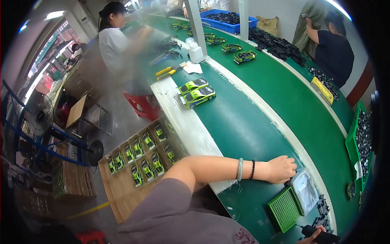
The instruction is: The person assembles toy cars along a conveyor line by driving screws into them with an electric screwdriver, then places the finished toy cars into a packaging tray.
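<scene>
My left hand (281,169) is curled closed beside a white tray lined with clear plastic (305,193). Whatever its fingers hold, if anything, is hidden. At the lower right edge my right hand (312,236) grips a black electric screwdriver (325,237), its thin tip pointing left toward a green perforated basket (283,211). Black plastic parts (322,206) lie just beyond that tool. Two green-and-black toy cars (198,96) stand side by side farther up the bench.
A cardboard box (118,195) with several toy cars sits at my left. More cars (244,57) ride the green conveyor (284,89). Yellow-handled pliers (166,72) and a white bottle (195,53) lie ahead. Co-workers (115,44) stand by the line; a green bin (357,142) is right.
</scene>
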{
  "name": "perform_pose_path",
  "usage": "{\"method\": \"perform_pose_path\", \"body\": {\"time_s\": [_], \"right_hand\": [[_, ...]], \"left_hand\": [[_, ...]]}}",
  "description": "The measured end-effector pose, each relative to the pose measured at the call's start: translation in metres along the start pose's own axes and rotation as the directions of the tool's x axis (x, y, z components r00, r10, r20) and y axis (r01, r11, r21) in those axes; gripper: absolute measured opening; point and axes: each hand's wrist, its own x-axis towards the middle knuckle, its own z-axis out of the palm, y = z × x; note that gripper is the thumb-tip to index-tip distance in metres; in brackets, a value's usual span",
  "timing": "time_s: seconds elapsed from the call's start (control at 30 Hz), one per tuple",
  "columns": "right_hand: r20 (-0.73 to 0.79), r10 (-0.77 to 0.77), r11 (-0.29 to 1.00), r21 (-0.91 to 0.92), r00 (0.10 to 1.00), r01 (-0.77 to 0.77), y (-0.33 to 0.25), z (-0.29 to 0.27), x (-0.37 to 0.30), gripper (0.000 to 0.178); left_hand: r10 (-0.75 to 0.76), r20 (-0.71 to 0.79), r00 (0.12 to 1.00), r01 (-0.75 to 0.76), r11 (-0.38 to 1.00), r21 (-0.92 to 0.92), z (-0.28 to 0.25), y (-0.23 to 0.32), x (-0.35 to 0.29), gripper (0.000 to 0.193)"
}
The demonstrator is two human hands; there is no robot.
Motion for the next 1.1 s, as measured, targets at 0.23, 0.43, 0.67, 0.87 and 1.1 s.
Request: {"method": "perform_pose_path", "body": {"time_s": [0.23, 0.43, 0.67, 0.87, 1.1], "right_hand": [[0.038, 0.029, 0.999, 0.019, 0.999, -0.030, -0.006, -0.010, -0.009, 0.033], [0.071, -0.019, 0.999, -0.042, 0.997, 0.022, -0.005, 0.011, -0.004, 0.019], [0.048, 0.056, 0.996, -0.076, 0.997, -0.052, -0.015, 0.008, 0.004, 0.028], [0.053, 0.065, 0.997, -0.036, 0.996, -0.063, -0.014, 0.000, 0.001, 0.029], [0.024, 0.065, 0.997, 0.040, 0.998, -0.066, -0.012, -0.002, 0.000, 0.014]], "left_hand": [[0.040, -0.048, 0.998, -0.041, 0.999, -0.014, 0.002, 0.007, -0.002, 0.016], [0.047, -0.084, 0.995, -0.049, 0.998, -0.031, -0.014, -0.004, 0.002, 0.013], [0.049, -0.065, 0.997, -0.062, 0.976, -0.206, -0.012, -0.010, 0.015, 0.007], [0.079, -0.104, 0.991, -0.104, 0.958, -0.268, -0.026, 0.019, 0.010, 0.016], [0.391, 0.059, 0.918, -0.349, 0.871, -0.346, -0.032, 0.057, -0.001, 0.031]]}}
